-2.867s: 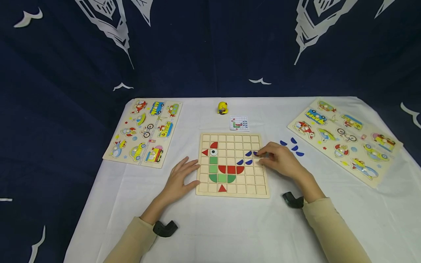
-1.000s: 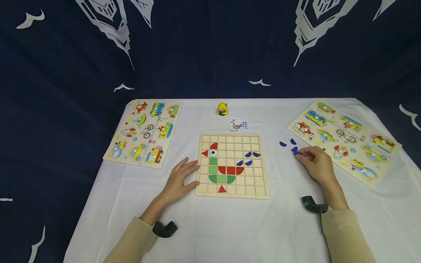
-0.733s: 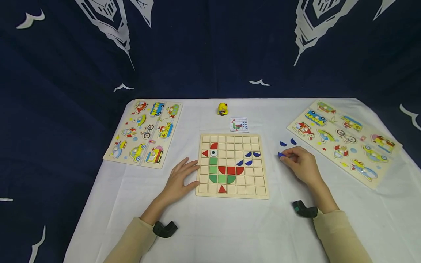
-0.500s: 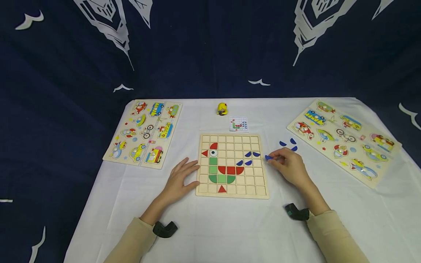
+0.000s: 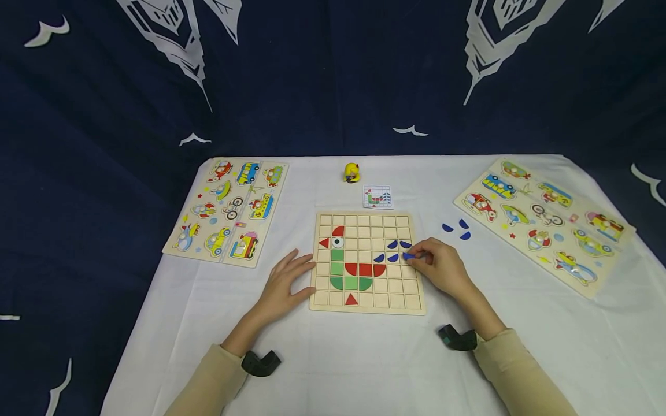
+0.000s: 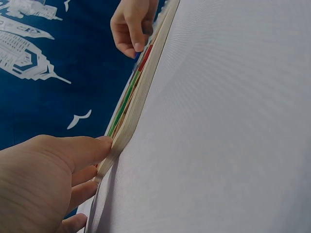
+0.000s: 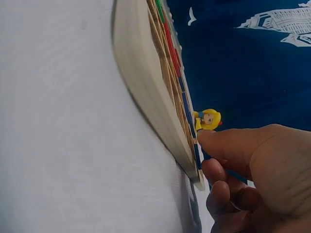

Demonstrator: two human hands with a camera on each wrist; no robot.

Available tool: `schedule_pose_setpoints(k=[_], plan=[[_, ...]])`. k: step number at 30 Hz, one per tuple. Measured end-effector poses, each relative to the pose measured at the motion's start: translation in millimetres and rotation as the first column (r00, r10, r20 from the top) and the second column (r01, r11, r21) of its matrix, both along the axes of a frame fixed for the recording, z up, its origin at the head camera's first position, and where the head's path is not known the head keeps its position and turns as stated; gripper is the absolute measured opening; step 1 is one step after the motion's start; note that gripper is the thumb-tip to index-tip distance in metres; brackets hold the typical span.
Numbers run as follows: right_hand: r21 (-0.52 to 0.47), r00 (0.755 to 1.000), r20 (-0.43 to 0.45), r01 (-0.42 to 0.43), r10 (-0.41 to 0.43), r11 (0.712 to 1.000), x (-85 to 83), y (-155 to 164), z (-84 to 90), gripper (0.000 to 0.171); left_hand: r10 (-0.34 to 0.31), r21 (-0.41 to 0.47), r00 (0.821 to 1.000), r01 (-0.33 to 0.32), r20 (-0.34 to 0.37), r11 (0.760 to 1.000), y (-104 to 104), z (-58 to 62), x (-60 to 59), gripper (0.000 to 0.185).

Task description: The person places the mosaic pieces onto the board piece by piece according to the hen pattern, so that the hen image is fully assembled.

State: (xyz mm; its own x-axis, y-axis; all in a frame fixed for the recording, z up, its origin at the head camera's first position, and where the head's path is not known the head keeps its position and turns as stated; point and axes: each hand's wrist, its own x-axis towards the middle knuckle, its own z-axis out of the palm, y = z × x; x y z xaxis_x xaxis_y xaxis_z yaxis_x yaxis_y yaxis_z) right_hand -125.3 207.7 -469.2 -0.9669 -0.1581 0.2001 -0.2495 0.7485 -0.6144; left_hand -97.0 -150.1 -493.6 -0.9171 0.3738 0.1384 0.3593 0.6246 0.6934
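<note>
White cloth, gridded wooden board (image 5: pixel 367 305), right hand (image 5: pixel 436 267) pinching curved blue piece (image 5: pixel 408 255).

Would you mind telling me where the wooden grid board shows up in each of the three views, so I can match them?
Head: the wooden grid board lies flat at table centre, between both hands.
Left wrist: its edge runs diagonally from the left hand upward.
Right wrist: its pale edge slants down toward the right hand.
Shared landmark: the white tablecloth.

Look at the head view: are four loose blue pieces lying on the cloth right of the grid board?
No, only three loose blue pieces lie there.
</note>
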Motion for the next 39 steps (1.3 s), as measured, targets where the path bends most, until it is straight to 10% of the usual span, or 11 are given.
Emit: schedule_pose_setpoints(k=[27,39], plan=[[-0.044,0.987,-0.083,0.135,-0.139,0.990,-8.1,47,23.2,0.020,-0.004,0.010,1.000,0.004,0.002,1.000,0,0.3,0.9,0.053],[0.016,0.977,0.139,0.160,-0.161,0.987,-24.1,100,27.4,0.028,0.000,0.014,1.000,-0.001,0.011,1.000,0,1.4,2.0,0.054]])
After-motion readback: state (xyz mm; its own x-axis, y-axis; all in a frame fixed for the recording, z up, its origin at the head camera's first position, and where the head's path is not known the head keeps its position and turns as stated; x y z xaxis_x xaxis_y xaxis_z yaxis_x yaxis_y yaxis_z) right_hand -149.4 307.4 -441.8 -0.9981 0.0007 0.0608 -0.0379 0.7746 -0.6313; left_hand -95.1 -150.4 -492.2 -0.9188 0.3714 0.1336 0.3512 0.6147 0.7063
